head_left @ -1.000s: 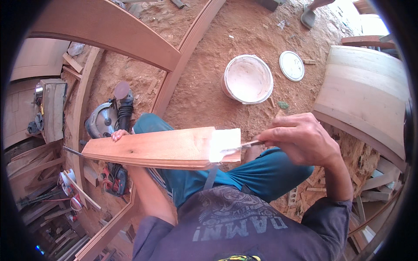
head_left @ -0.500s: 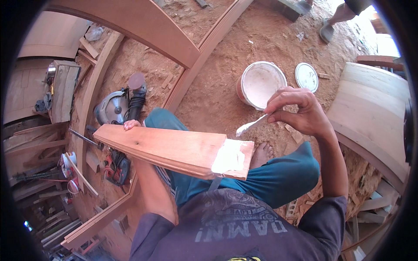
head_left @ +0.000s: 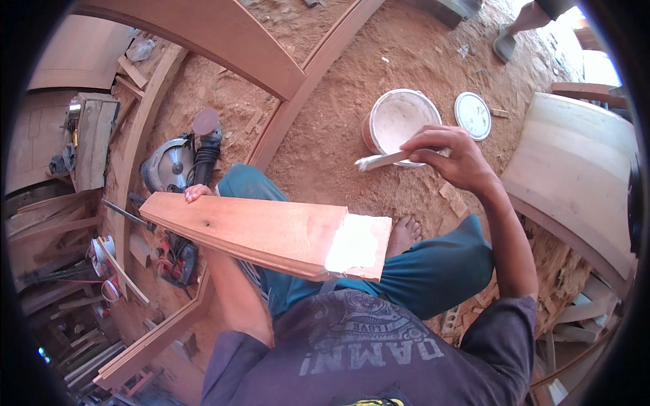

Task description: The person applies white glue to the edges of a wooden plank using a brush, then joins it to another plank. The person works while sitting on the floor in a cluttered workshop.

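A long wooden board with a moulded edge lies across my lap. White paste coats its stepped, thinner right end. At the board's left end, my left hand grips the edge, fingertips on top and the rest hidden beneath. My right hand pinches a thin flat stick, held above and beyond the coated end, apart from the board. White paste clings to the stick's tip. Behind the stick stands a round bucket, whitened inside, with its white lid on the floor beside it.
A circular saw and a disc sander lie on the sawdust floor at left, near a red power tool. A wooden frame stretches ahead. A curved pale panel stands right; another person's foot shows far right.
My right hand has lifted the stick away from the board's coated end, up and left toward the bucket. The paste on the board looks smoother and spread wider. My left hand keeps its grip.
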Demonstrator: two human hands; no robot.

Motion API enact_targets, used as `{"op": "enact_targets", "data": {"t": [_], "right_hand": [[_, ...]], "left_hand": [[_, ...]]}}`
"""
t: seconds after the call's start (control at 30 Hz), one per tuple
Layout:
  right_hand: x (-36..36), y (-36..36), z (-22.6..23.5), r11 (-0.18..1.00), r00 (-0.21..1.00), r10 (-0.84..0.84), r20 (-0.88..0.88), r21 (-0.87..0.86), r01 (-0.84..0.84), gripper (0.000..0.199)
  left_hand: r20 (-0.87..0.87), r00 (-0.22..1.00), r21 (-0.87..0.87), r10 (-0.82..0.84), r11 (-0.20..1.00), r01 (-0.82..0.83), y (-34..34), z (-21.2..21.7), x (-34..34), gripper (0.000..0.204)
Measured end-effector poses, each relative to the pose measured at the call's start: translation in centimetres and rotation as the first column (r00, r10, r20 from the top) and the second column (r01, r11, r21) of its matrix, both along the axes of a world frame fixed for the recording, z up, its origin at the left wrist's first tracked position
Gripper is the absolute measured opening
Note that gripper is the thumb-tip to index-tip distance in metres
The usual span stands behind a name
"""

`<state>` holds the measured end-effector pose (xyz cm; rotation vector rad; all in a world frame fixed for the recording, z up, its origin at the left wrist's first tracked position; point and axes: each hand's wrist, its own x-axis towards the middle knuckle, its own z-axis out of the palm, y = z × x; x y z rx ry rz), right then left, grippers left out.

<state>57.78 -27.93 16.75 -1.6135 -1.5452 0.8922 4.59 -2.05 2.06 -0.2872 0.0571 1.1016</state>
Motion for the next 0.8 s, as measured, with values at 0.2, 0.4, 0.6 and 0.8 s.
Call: {"op": "enact_targets", "data": {"t": [0.2,0.4,0.6,0.8], "right_hand": [[-0.5,-3.4,5.4,0.989,0.99,-0.135,0.028,-0.057,0.136,0.025],[-3.3,-4.5,9.4,0.999,0.976,0.024,0.215,-0.052,-0.014,0.029],[-5.0,-6.0,11.7,0.987,0.96,0.143,0.239,-0.105,-0.121,0.024],[-4.0,-6.5,11.5,0.99,0.999,0.01,0.041,-0.14,-0.004,0.019]], "left_hand": [[-0.002,0.999,0.015,0.052,0.999,-0.052,0.1,-0.4,-0.2,0.007],[-0.013,0.999,0.021,0.045,0.999,-0.044,0.8,-1.2,0.7,0.011],[-0.059,0.989,0.168,0.136,0.978,-0.124,1.6,-2.7,-0.6,0.015],[-0.058,0.985,0.265,0.162,0.954,-0.142,1.9,-3.0,-0.4,0.018]]}}
